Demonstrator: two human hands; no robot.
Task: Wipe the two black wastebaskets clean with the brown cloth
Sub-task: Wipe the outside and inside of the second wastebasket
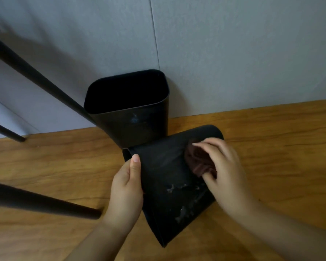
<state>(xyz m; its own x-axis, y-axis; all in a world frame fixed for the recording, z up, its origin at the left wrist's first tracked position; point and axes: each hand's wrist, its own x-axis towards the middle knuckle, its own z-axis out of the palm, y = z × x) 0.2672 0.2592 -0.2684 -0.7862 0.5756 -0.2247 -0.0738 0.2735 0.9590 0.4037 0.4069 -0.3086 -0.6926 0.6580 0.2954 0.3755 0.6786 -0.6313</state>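
Note:
One black wastebasket stands upright against the grey wall, its mouth open toward me. A second black wastebasket lies tipped on its side on the wooden floor in front of it, with pale smears on its lower side. My left hand grips its left edge, thumb on top. My right hand holds a bunched brown cloth and presses it against the upper right of the tipped basket's side.
Black furniture legs slant in from the left: one passes beside the upright basket, another ends on the floor near my left wrist. A shorter leg meets the floor at far left. Wooden floor stretches to the right.

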